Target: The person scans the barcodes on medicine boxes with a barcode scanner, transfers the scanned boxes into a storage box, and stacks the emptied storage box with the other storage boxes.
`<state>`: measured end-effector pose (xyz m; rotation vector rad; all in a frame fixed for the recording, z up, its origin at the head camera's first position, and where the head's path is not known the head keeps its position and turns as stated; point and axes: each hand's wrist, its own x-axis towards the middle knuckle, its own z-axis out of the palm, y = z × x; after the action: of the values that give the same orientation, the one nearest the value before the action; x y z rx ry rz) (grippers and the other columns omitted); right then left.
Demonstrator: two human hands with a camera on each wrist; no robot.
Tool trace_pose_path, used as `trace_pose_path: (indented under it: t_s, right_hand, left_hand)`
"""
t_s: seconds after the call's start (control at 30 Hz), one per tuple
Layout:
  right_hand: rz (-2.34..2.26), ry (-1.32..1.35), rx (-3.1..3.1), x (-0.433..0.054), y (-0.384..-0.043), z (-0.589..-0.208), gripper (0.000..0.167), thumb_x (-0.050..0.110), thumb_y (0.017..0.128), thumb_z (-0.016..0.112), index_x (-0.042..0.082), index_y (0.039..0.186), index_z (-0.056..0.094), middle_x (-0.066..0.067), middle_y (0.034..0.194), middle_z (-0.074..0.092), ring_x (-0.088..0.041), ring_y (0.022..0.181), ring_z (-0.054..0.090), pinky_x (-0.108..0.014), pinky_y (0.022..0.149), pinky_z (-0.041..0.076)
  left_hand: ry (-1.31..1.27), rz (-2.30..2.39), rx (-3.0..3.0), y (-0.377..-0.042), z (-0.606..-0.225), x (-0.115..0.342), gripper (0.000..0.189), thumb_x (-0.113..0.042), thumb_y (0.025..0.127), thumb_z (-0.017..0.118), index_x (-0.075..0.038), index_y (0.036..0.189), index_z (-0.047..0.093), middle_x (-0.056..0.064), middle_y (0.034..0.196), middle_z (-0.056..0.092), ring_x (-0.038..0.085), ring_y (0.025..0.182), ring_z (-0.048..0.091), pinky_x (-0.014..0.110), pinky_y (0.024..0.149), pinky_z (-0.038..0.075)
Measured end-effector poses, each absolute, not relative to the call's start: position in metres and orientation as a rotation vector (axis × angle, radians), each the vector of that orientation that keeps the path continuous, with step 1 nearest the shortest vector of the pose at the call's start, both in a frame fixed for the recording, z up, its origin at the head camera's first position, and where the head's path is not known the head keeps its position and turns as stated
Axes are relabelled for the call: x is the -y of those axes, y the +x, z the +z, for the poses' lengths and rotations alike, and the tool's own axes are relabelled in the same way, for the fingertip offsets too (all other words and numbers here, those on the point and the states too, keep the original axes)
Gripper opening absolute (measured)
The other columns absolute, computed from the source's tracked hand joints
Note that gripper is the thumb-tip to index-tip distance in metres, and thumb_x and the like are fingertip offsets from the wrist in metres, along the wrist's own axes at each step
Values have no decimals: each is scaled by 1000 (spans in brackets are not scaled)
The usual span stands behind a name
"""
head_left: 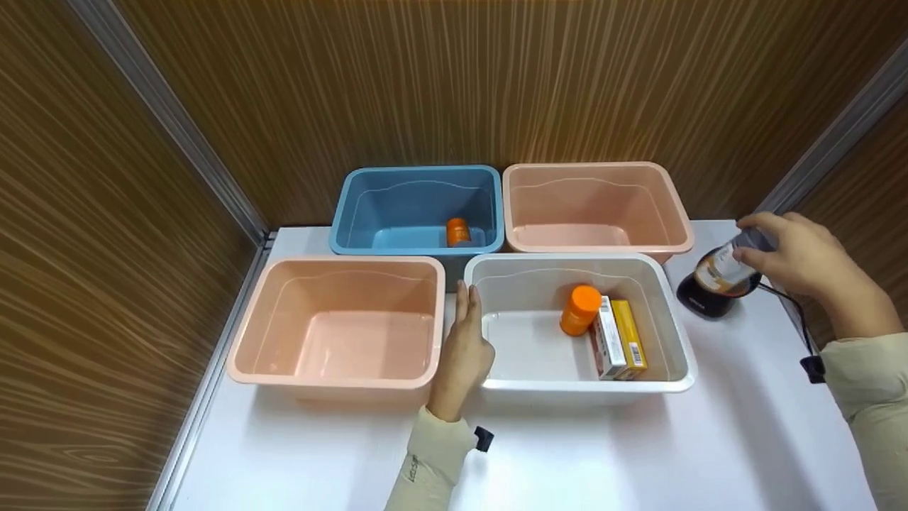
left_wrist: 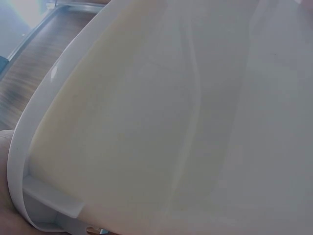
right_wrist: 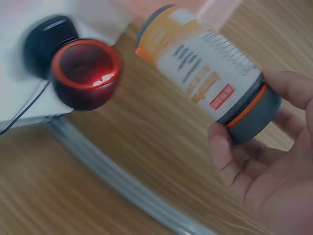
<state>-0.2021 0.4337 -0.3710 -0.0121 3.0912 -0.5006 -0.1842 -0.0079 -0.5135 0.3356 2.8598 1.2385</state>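
- Bottle (right_wrist: 200,68): cylindrical; white-and-orange label, small red patch; dark grey cap (right_wrist: 257,117), orange band.
- Long axis tilted; head view: cap toward 1–2 o'clock, base toward 7–8.
- Position: raised near black device (right_wrist: 88,63), at 2 o'clock from white bin (head_left: 567,386).
- Right hand (head_left: 809,259): thumb and fingers clamped on cap.
- Left hand (head_left: 466,351): fingers extended at bin's 9 o'clock rim.

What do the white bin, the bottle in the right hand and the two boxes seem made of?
White bin: probably molded plastic, smooth, semi-gloss; rounded corners, soft sheen. Bottle in the right hand: likely plastic, matte at the dark cap; a printed label hides its body. White box and yellow box: apparently printed cardboard, from flat faces and crisp edges.
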Motion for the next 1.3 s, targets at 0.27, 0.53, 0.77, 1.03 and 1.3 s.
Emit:
trace_pose_path:
  t_s: [0.27,0.53,0.77,1.03,1.3]
  right_hand:
    - [-654,-134,-3163,-385,-207,-339,56,36,97,64,8,144,50,-30,129,48,-51,108,47,-67,80,39]
    - [-694,-415,-3242,-336,-228,-326,53,28,94,71,5,139,56,-24,125,54,-43,103,52,-60,79,40]
    - [-731,-580,-3218,-290,-254,-325,49,24,92,73,8,137,60,-19,116,56,-38,96,56,-56,76,44]
    - [-835,-601,-3100,-240,-281,-331,50,18,93,70,9,140,56,-18,126,52,-37,106,53,-57,85,48]
    - [-861,-734,-3097,-197,-309,-360,46,12,91,73,2,134,59,-22,123,54,-38,104,54,-55,87,50]
  left_hand:
    - [357,1253,-2886,-184,-513,4,76,14,88,48,2,159,22,16,168,6,33,135,46,40,94,50]
    - [326,1244,-2869,-183,-513,-2,77,14,90,51,-1,160,20,12,169,1,30,137,45,36,101,47]
    - [302,1217,-2880,-180,-511,-7,78,13,91,53,-2,160,21,12,169,3,29,137,45,33,101,47]
    - [353,1251,-2896,-176,-511,-13,77,15,89,54,0,159,24,13,169,3,30,132,51,27,90,51]
    - [407,1229,-2918,-173,-513,-21,77,14,88,54,1,158,25,15,168,4,28,114,60,25,81,52]
